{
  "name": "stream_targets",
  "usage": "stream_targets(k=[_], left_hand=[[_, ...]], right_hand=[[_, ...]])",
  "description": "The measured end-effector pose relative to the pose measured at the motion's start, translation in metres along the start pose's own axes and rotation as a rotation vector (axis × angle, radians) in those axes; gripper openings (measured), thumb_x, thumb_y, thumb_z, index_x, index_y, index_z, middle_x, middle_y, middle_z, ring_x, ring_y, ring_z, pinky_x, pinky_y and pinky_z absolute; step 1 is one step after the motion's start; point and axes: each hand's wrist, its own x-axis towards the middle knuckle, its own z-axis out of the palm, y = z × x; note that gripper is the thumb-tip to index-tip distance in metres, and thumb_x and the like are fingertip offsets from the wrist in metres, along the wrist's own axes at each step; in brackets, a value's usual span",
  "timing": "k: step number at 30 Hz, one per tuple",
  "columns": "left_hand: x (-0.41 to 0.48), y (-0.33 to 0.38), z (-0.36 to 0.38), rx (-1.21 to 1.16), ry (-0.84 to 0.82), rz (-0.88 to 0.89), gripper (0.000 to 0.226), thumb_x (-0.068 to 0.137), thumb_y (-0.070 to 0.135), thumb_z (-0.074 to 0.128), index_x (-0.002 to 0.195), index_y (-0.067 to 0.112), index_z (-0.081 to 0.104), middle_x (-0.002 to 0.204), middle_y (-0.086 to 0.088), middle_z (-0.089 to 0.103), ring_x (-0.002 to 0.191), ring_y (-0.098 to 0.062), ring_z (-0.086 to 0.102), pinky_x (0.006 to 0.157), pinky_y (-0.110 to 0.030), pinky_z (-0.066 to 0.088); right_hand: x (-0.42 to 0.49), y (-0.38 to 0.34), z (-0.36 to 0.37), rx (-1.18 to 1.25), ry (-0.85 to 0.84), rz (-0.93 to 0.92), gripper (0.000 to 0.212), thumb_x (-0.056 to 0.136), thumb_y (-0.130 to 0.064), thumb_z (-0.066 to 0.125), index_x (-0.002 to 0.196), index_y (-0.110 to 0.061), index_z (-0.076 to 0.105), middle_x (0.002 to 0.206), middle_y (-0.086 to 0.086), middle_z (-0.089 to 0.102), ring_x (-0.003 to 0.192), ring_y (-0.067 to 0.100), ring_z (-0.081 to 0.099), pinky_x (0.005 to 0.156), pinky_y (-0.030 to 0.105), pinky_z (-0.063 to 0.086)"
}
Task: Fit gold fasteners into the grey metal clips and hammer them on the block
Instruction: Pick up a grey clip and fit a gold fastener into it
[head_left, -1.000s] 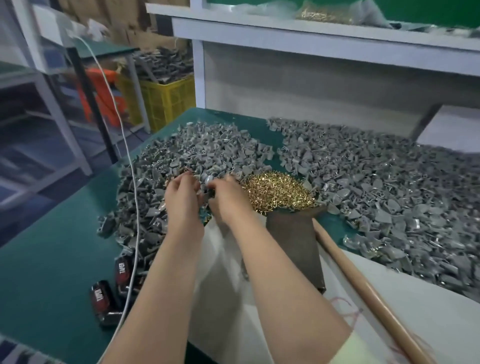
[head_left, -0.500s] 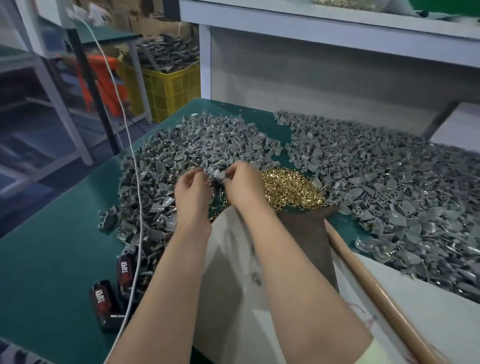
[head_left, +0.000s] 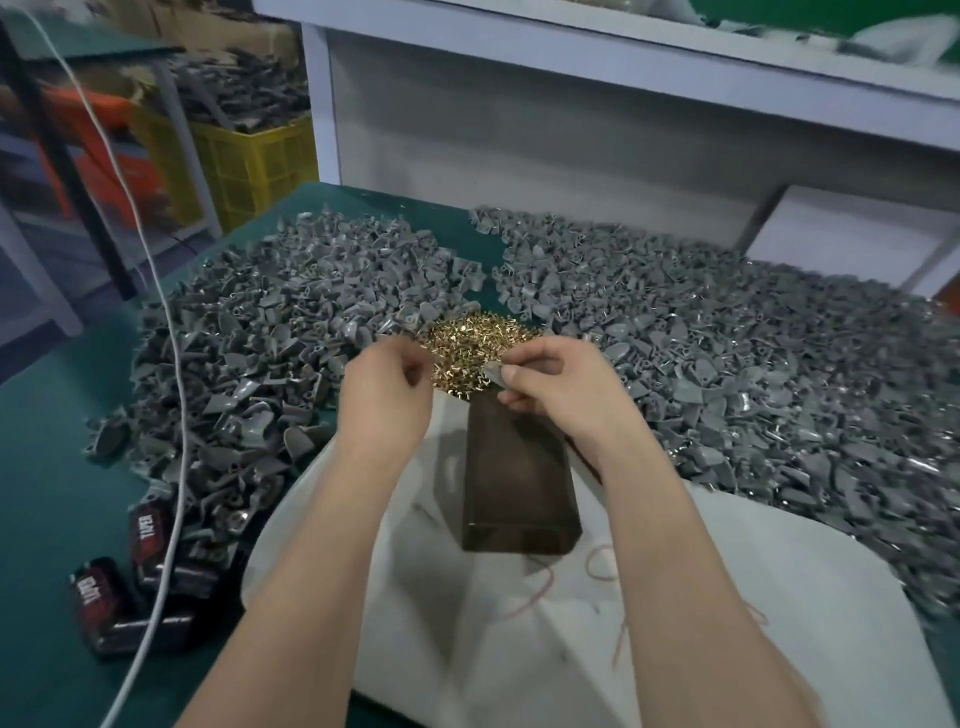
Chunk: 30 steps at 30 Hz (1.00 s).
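The right hand (head_left: 556, 384) pinched a grey metal clip (head_left: 492, 373) between thumb and forefinger, over the far end of the dark block (head_left: 519, 467), just beside the gold fasteners (head_left: 475, 340). The left hand (head_left: 387, 387) was curled, thumb to forefinger; whether it held a fastener I could not tell. Fitting well probably meant steadying the clip and feeding the fastener in squarely. The clip's free end pointed toward the left hand, long axis seemingly left-right.
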Motion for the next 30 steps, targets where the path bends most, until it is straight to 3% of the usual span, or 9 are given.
stream_targets(k=[2,5,7,9,15,19,21,23,30], left_hand=[[-0.002,-0.008,-0.002,0.202,0.021,-0.019,0.018,0.089,0.009,0.054,0.1,0.008,0.068,0.104,-0.013,0.063,0.092,-0.03,0.06,0.074,-0.032,0.045],[-0.009,-0.011,-0.004,0.293,-0.027,0.008,0.022,0.089,0.017,0.058,0.108,0.011,0.067,0.121,-0.015,0.052,0.11,-0.035,0.051,0.093,-0.042,0.043],[-0.015,-0.004,-0.001,0.159,-0.105,0.145,0.024,0.088,0.019,0.062,0.111,0.016,0.067,0.122,-0.007,0.053,0.111,-0.024,0.052,0.097,-0.033,0.04],[-0.02,0.007,0.004,0.007,-0.272,0.224,0.021,0.088,0.016,0.062,0.109,0.019,0.066,0.11,0.003,0.061,0.098,-0.012,0.058,0.087,-0.023,0.044],[-0.019,0.014,0.004,-0.06,-0.445,0.257,0.019,0.084,0.003,0.061,0.088,0.021,0.065,0.081,0.016,0.062,0.078,0.006,0.057,0.067,0.002,0.037],[-0.012,0.008,0.005,-0.1,-0.35,0.183,0.006,0.084,0.01,0.068,0.084,0.015,0.065,0.08,0.004,0.067,0.077,-0.009,0.062,0.069,-0.006,0.042],[-0.004,0.003,0.005,-0.138,-0.213,0.069,0.006,0.086,0.018,0.068,0.088,0.012,0.067,0.084,-0.001,0.068,0.08,-0.014,0.062,0.073,-0.02,0.046],[0.002,-0.002,0.005,-0.126,-0.077,-0.033,0.017,0.087,0.027,0.067,0.094,0.012,0.067,0.085,0.002,0.065,0.079,-0.012,0.059,0.069,-0.023,0.041],[0.003,-0.009,0.009,-0.152,-0.06,-0.04,0.012,0.089,0.023,0.064,0.097,0.014,0.068,0.082,0.008,0.06,0.084,-0.008,0.055,0.073,-0.02,0.037]], right_hand=[[-0.005,0.003,-0.004,-0.041,0.0,-0.009,0.012,0.087,0.002,0.061,0.089,-0.01,0.063,0.081,0.009,0.067,0.064,0.01,0.066,0.067,0.024,0.057],[-0.013,0.006,-0.008,-0.148,-0.005,-0.036,0.015,0.087,0.0,0.063,0.086,-0.015,0.065,0.078,0.007,0.069,0.065,0.011,0.067,0.069,0.025,0.057],[-0.017,0.006,-0.009,-0.233,-0.009,-0.034,0.014,0.085,-0.005,0.066,0.082,-0.019,0.066,0.074,0.005,0.07,0.067,0.013,0.069,0.07,0.026,0.058],[-0.019,0.007,-0.008,-0.286,-0.016,-0.025,0.012,0.082,-0.008,0.069,0.079,-0.02,0.067,0.07,0.005,0.07,0.071,0.019,0.07,0.074,0.032,0.059],[-0.008,0.007,-0.006,-0.338,-0.003,0.056,0.01,0.083,-0.003,0.065,0.077,-0.011,0.062,0.064,0.009,0.07,0.067,0.023,0.071,0.076,0.042,0.059],[0.007,0.002,-0.002,-0.282,-0.031,0.089,0.016,0.085,-0.005,0.064,0.071,-0.01,0.066,0.066,0.011,0.069,0.065,0.022,0.069,0.078,0.043,0.058],[0.025,0.004,0.0,-0.525,0.145,-0.007,0.008,0.086,-0.013,0.064,0.082,-0.012,0.07,0.08,0.006,0.072,0.077,0.022,0.069,0.079,0.035,0.055],[0.041,0.005,0.009,-0.788,0.242,-0.043,0.011,0.087,-0.019,0.064,0.091,-0.015,0.072,0.093,0.003,0.071,0.088,0.023,0.065,0.076,0.029,0.05],[0.077,0.006,0.038,-1.006,0.083,0.179,0.036,0.081,-0.01,0.059,0.117,-0.01,0.058,0.124,0.009,0.058,0.113,0.029,0.056,0.087,0.037,0.043]])
